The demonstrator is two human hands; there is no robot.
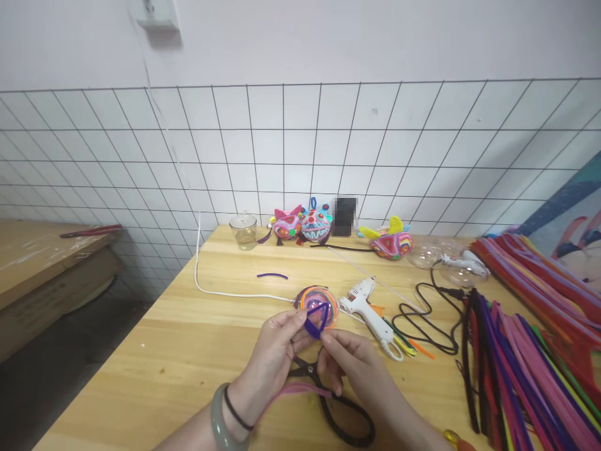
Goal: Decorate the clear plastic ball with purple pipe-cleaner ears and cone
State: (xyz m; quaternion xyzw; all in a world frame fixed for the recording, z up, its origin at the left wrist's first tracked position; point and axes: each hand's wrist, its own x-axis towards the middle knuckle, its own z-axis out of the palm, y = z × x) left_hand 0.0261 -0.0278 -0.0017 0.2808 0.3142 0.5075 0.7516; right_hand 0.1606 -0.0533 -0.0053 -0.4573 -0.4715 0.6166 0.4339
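Observation:
A purple pipe cleaner [323, 318], bent into a small triangular loop, is pinched between both hands. My left hand [280, 338] has thumb and fingers closed on its left side. At its lower right corner, the fingertips of my right hand [350, 357] hold it. Just behind stands a clear ball wrapped with coloured pipe cleaners [332, 300], partly hidden by the loop and fingers. Black-handled scissors [350, 423] lie beneath my hands, their blades partly covered. Pink pipe cleaners [303, 389] lie across the scissors. A short purple piece [272, 275] rests farther back.
A white glue gun [369, 310] lies right of the ball, near a tangled black cord [425, 313]. Bundles of pipe cleaners [521, 376] fill the right side. Along the wall stand a glass cup [244, 232], finished fuzzy figures [315, 225] and clear plastic balls [425, 254].

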